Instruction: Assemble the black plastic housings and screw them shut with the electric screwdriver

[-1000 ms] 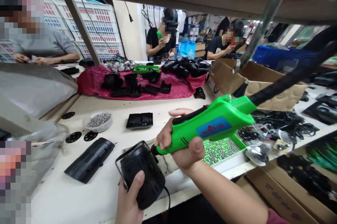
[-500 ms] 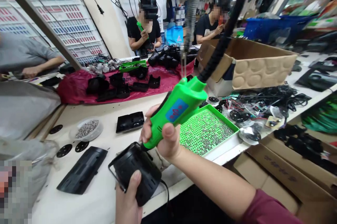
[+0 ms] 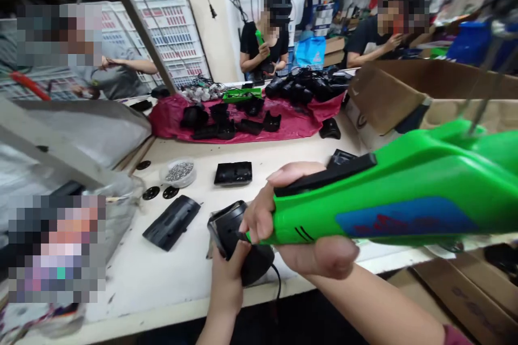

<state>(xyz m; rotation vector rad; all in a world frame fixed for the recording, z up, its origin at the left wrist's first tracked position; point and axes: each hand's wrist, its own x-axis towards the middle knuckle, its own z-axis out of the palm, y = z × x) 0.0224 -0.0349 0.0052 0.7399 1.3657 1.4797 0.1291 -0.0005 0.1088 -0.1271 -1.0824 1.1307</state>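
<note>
My left hand (image 3: 229, 280) is closed round a black plastic housing (image 3: 257, 265) near the table's front edge; a black cord hangs from it. A large green electric screwdriver (image 3: 384, 194) with a blue label lies almost level in my right hand (image 3: 315, 258), whose fingers wrap its front end. Its nose points left at the housing and the tip is by my left thumb; whether it touches a screw is hidden. Left of the housing is a curved black cover (image 3: 172, 223). Another black cover (image 3: 233, 173) lies farther back.
A clear bowl of screws (image 3: 180, 169) stands among black discs (image 3: 151, 193). Black parts lie on a pink sheet (image 3: 299, 128) at the back. An open cardboard box (image 3: 376, 99) is at back right. Several co-workers sit beyond, one person in black (image 3: 251, 45). A slanted post (image 3: 148, 37) rises at left.
The view has turned left, so the scene sits farther right. The screwdriver has tipped from steep to nearly level and looms closer. The green screw tray has dropped from clear view.
</note>
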